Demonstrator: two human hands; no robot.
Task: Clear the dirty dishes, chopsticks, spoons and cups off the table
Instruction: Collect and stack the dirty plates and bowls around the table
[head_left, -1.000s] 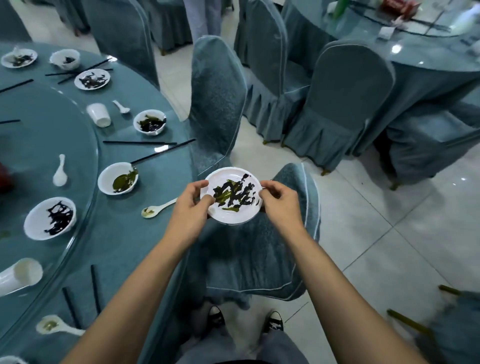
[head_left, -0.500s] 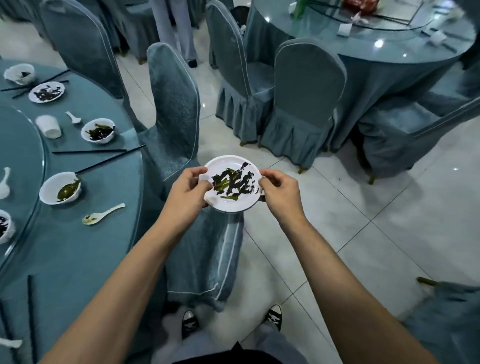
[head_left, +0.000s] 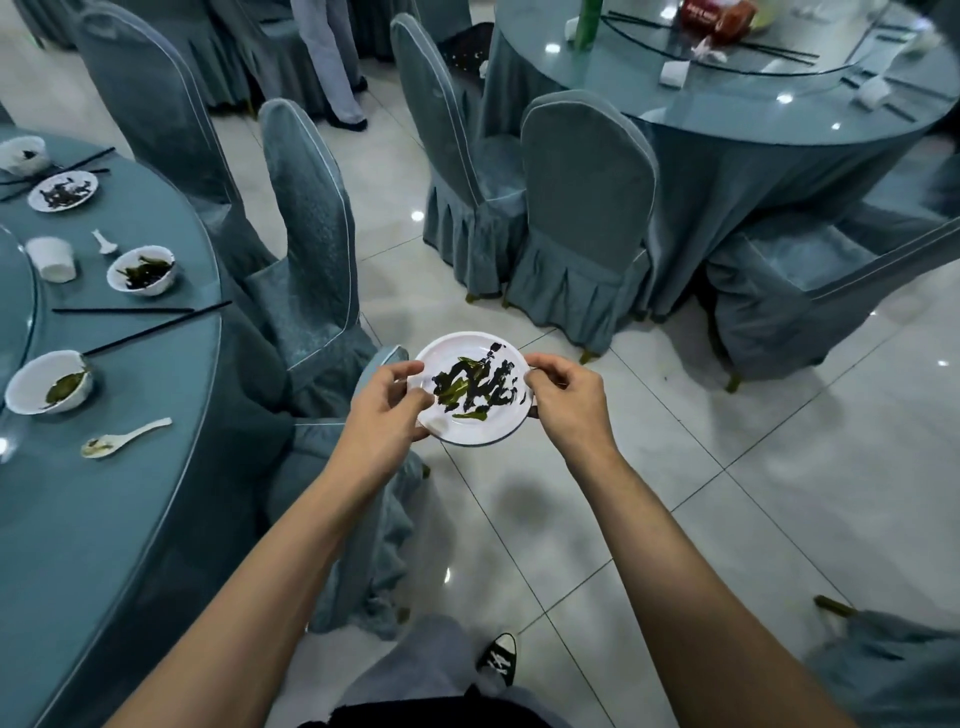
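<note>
A small white plate (head_left: 485, 428) smeared with dark green leftovers is held over the tiled floor, away from the table. My left hand (head_left: 387, 415) grips its left rim and my right hand (head_left: 569, 402) grips its right rim. On the round blue table (head_left: 104, 519) at the left lie two white bowls with scraps (head_left: 49, 382) (head_left: 141, 270), a white spoon (head_left: 124, 438), black chopsticks (head_left: 150, 322), a white cup (head_left: 52, 259) and a dirty plate (head_left: 63, 190).
Blue covered chairs (head_left: 306, 234) stand beside the table and right below the plate. A second round table (head_left: 727, 130) with more chairs (head_left: 582, 218) fills the upper right. A person's legs (head_left: 332, 62) stand at the back. Bare tiled floor lies to the right.
The view has swung right, away from the table. The plate, held in both hands, now hangs over the floor instead of over the chair by the table's edge.
</note>
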